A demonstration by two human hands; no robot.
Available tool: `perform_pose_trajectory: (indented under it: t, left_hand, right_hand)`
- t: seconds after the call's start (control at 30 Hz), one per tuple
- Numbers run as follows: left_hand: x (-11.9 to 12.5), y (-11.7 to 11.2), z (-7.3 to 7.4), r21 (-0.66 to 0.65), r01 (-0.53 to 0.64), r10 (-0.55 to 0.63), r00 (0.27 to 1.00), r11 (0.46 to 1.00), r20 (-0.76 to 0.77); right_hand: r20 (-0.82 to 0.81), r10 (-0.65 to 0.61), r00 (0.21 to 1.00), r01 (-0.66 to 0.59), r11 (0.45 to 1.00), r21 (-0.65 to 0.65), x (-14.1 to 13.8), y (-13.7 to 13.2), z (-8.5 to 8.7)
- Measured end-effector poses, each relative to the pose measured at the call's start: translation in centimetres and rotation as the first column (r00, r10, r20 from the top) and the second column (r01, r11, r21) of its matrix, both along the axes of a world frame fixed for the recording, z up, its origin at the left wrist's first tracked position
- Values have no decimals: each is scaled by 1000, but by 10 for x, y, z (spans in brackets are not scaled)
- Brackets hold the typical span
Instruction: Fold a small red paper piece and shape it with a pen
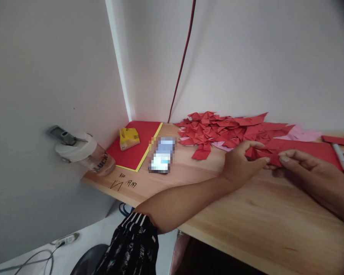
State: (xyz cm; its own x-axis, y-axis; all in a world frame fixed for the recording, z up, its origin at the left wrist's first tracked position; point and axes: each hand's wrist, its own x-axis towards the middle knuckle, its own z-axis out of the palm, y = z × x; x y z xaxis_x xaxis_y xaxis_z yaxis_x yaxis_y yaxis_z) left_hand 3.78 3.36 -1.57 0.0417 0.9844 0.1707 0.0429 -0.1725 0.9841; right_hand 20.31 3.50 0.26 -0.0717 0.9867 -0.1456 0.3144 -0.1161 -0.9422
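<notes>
Between my two hands, above the wooden table (246, 206), is a folded red paper piece (272, 157). My left hand (242, 162) grips its left side, thumb below and fingers above. On its right side, my right hand (299, 164) pinches it between thumb and fingers. Parts of the paper are hidden behind the fingers. Just beyond my hands lies a heap of folded red papers (215, 128), with a few pink papers (302, 133) among them. Flat red paper (312, 149) lies behind my right hand.
A marker (341, 160) rests at the right. Further left are a phone (162, 156), a yellow packet (129, 138) on red and yellow sheets (143, 131), and a lidded bottle (88, 154) by the partition. A red-black cable (181, 63) hangs along the wall.
</notes>
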Motion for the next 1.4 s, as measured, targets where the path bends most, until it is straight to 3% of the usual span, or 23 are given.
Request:
perform_pose_trajectory:
  t: [0.3,0.47,0.63,0.97,1.4]
  left_hand:
    - [1,0,-5,46,42,-43,999,998,23]
    - [-1,-1,-7,52,43,-41,999,998,-33]
    - [-8,-5,-1,-24,113,-114,991,993,-72]
    - [-25,-17,10,-132,69,-41,979,989,198]
    - [-39,-10,15,-207,70,-59,997,976,58]
  right_hand:
    - [92,70,993,-84,984,157,5,4,-9]
    - [60,95,994,-105,976,190,1,3,-7]
    - [-3,96,995,-94,979,181,1,2,-8]
    - [33,162,986,-165,954,251,0,0,-6]
    - [91,166,982,-185,943,277,2,1,-10]
